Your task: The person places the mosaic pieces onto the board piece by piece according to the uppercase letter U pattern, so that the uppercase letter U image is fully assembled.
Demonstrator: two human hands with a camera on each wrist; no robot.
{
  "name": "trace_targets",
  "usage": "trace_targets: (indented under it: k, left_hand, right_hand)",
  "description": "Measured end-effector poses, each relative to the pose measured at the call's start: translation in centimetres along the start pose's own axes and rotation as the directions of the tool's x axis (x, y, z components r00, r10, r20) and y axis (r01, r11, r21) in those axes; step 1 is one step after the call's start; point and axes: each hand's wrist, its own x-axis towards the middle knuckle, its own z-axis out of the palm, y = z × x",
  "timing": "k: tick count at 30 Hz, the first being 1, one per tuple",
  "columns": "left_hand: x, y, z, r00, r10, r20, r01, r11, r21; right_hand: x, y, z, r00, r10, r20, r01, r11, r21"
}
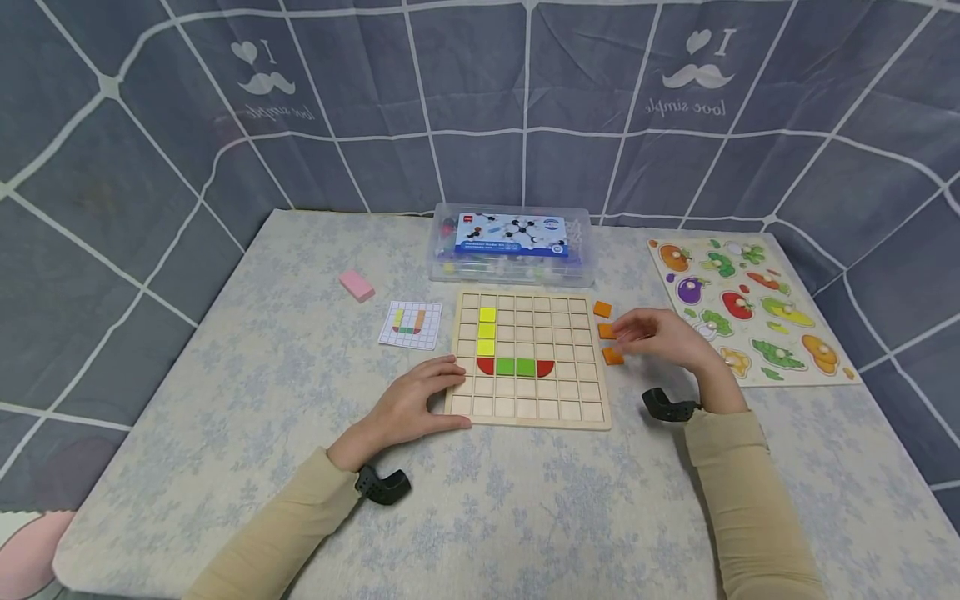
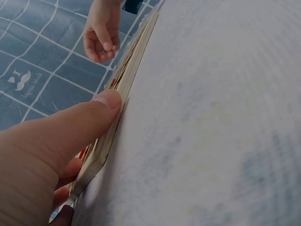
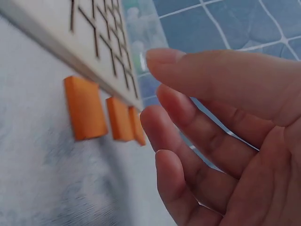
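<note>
Now the left hand (image 1: 411, 403), grip wide, touches a wooden grid board (image 1: 536, 410); the right hand (image 1: 663, 337), grip narrower, hovers by orange tiles (image 1: 605, 332).

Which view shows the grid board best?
The head view: nearly the whole grid board shows, the left hand hiding little. Left wrist sees it almost edge-on; right wrist, only a cropped, slanted part.

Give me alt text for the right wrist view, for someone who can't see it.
Right hand, fingers loosely curled and holding nothing, near three orange tiles in a row beside a wooden grid board, on a pale patterned tablecloth. Blue cloth with white lines hangs behind.
</note>
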Motion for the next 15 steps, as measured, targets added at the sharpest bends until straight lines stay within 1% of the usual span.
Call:
trace_targets:
  k: [15]
  left_hand:
    - [0.0,-0.1,0.0,1.0,0.005,0.004,-0.005,1.0,0.007]
  right_hand:
    - [0.4,1.5,0.4,0.998,0.037,0.046,-0.036,0.999,-0.007]
